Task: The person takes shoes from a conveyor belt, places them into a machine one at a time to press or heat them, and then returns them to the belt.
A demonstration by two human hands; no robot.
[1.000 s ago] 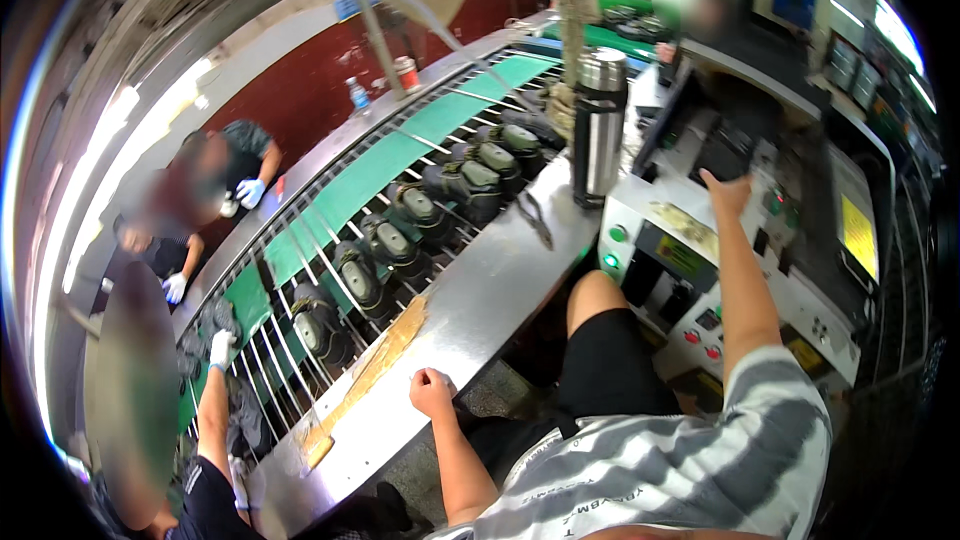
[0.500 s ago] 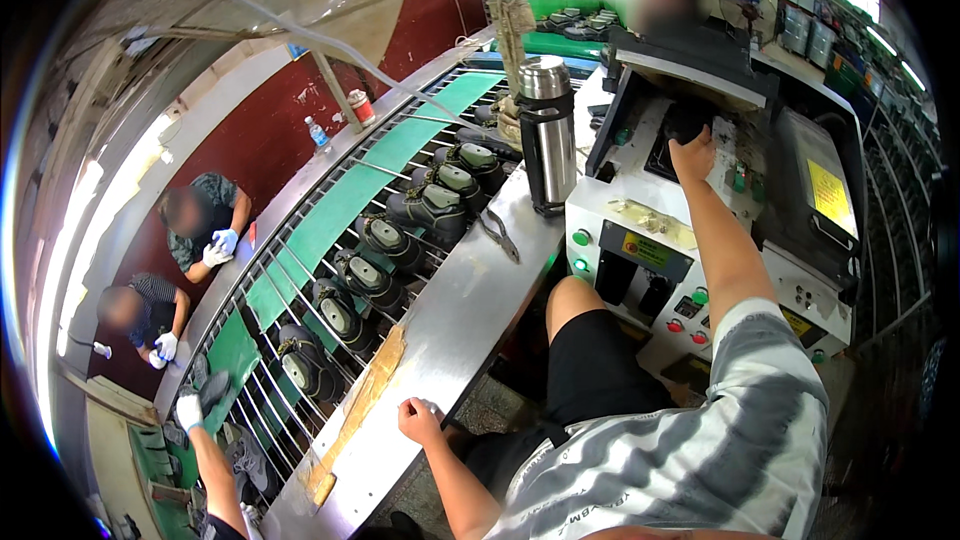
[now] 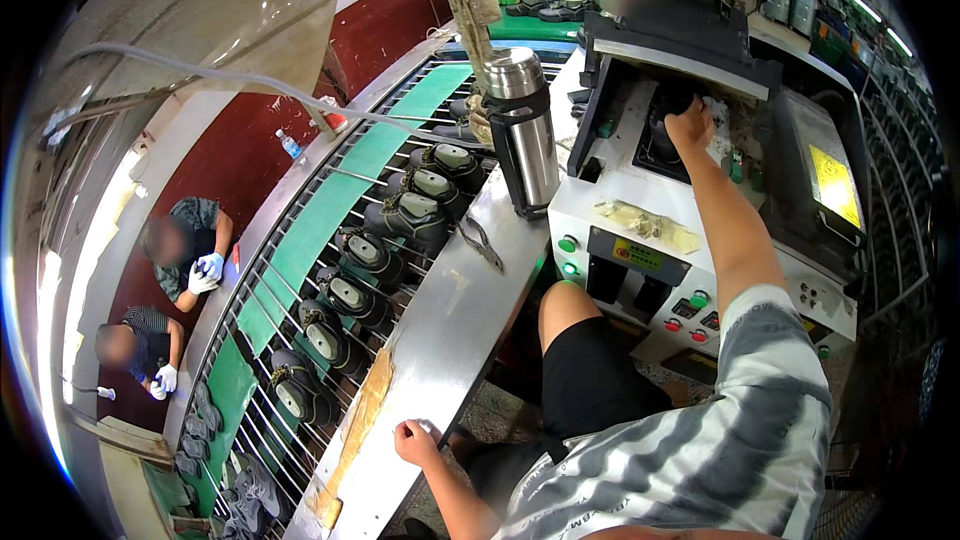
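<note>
Our right hand point(image 3: 690, 125) reaches up into the dark opening of the white machine point(image 3: 690, 240), fingers curled on a dark shoe point(image 3: 668, 105) there; we cannot tell how firmly. The shoe sits just beyond the knuckles, mostly hidden, black and rounded. Our left hand point(image 3: 415, 443) rests, loosely curled and holding nothing, on the steel tabletop point(image 3: 455, 320). One steel flask point(image 3: 527, 130) stands at the tabletop's far end. We count about seven dark boots point(image 3: 405, 220) on the wire conveyor point(image 3: 300, 310) beside it.
</note>
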